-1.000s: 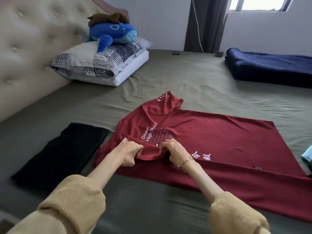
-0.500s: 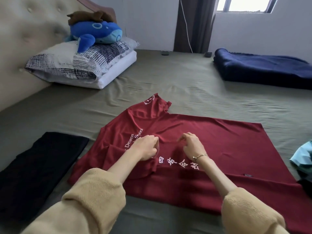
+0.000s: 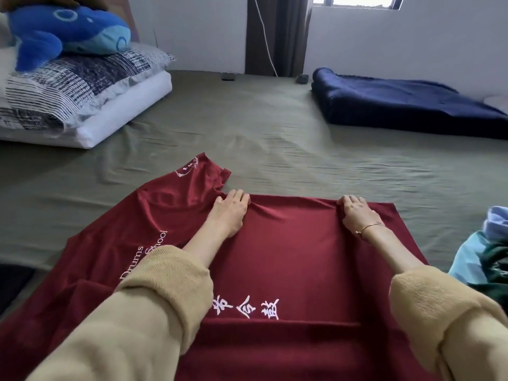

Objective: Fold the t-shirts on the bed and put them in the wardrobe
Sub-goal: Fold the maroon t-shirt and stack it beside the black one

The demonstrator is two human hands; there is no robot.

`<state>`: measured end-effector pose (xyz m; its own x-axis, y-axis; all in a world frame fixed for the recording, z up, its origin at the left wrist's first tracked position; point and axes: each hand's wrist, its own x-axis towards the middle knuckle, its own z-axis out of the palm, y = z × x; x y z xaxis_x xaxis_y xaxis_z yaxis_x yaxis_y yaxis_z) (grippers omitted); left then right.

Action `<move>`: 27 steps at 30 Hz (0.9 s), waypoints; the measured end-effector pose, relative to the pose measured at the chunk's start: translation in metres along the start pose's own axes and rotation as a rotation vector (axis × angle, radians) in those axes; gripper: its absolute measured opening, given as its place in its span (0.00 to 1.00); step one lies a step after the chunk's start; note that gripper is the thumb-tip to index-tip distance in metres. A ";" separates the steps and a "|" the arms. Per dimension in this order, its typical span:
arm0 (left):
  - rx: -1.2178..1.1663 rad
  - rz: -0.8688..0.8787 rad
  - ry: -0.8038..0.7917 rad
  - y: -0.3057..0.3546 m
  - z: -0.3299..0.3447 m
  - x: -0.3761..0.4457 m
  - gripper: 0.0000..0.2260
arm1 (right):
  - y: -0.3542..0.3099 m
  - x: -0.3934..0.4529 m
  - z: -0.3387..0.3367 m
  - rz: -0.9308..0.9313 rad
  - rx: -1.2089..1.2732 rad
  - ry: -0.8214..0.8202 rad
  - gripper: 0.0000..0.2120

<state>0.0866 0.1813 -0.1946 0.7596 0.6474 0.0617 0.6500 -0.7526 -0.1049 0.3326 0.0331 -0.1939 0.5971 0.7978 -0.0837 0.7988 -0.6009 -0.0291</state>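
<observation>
Fingertips tuck out of sight as the left hand [image 3: 229,213] and right hand [image 3: 356,213] each pinch the red shirt's [image 3: 288,259] far edge, flat on the olive bed [image 3: 275,138] beneath a window [image 3: 357,0], its near hem cut off.

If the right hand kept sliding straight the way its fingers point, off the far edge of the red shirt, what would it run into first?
Past the red t-shirt, the right hand would first cross bare green bed sheet. The folded navy blanket looks like the first object in that line, though depth is hard to judge.
</observation>
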 end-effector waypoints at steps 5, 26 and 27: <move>0.067 -0.028 -0.037 0.001 0.010 0.019 0.27 | 0.011 0.016 0.002 -0.012 0.034 0.051 0.22; 0.528 0.121 -0.074 -0.023 -0.031 -0.091 0.15 | 0.044 -0.107 0.019 -0.206 -0.325 0.534 0.09; 0.525 0.125 -0.082 -0.022 -0.032 -0.101 0.15 | 0.046 -0.119 0.016 -0.193 -0.313 0.521 0.09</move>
<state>-0.0034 0.1284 -0.1667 0.8123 0.5803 -0.0585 0.4412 -0.6769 -0.5892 0.2971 -0.0900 -0.2017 0.3345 0.8570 0.3920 0.8321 -0.4638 0.3039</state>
